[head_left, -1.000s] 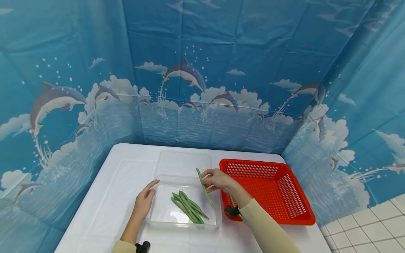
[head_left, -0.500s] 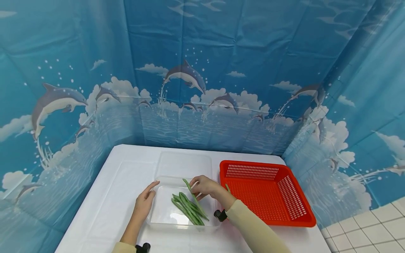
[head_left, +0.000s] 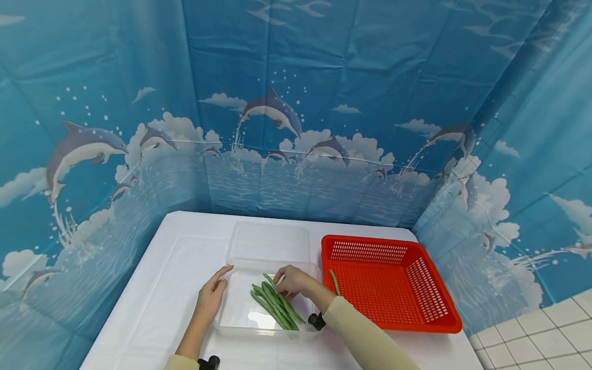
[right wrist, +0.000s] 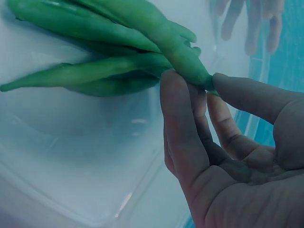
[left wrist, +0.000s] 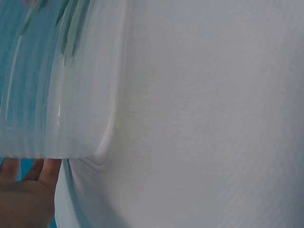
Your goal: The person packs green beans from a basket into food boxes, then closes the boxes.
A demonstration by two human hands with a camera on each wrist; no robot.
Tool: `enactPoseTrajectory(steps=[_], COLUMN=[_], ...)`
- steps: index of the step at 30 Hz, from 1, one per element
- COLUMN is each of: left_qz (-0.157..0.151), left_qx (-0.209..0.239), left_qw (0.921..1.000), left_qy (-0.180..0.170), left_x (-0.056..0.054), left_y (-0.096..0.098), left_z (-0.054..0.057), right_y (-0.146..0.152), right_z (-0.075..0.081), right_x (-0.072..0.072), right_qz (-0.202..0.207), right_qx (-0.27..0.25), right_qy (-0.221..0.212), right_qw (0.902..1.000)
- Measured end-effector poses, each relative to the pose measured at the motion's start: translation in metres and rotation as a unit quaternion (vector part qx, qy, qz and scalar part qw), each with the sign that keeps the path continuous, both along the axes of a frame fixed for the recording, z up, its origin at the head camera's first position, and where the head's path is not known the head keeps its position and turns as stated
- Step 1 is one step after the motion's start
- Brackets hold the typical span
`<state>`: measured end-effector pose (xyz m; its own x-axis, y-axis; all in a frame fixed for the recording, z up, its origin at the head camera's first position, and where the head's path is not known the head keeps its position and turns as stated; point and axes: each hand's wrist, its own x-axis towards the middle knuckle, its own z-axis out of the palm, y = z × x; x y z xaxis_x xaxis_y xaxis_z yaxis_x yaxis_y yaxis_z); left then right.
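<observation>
Several green beans (head_left: 276,308) lie slanted together in a clear plastic container (head_left: 238,306) on the white table. Over the pile, my right hand (head_left: 294,281) pinches one green bean (right wrist: 183,54) by its end between thumb and fingers, as the right wrist view shows. That bean lies along the top of the others. My left hand (head_left: 210,295) rests against the container's left side with its fingers extended. In the left wrist view its fingers (left wrist: 50,173) show just past the container's edge.
Right of the container stands a red perforated basket (head_left: 388,288), with a green bean (head_left: 334,281) near its left wall. A flat clear lid (head_left: 270,240) lies behind the container. Dolphin-print curtains (head_left: 277,190) hang close around the table (head_left: 152,288).
My right hand has moved left and down into the container, bringing the green bean from the right side onto the pile. My left hand has stayed at the container's side.
</observation>
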<state>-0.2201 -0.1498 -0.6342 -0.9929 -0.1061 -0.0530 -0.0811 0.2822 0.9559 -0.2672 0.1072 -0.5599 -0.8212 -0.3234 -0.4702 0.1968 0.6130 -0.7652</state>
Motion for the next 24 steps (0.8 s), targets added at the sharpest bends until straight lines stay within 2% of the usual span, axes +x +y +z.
enactPoseTrajectory(steps=[11,24], left_qz=[0.002,0.004], left_qx=[-0.003,-0.003], left_qw=[1.0,1.0], left_qy=[-0.003,0.004], left_x=[0.001,0.0], left_y=[0.0,0.0], left_z=[0.001,0.0], right_y=[-0.008,-0.009], right_z=[-0.012,-0.012], right_x=[0.004,0.004], right_qz=[0.009,0.011], right_qx=[0.061,0.073], right_qy=[0.028,0.034], right_qw=[0.9977,0.9967])
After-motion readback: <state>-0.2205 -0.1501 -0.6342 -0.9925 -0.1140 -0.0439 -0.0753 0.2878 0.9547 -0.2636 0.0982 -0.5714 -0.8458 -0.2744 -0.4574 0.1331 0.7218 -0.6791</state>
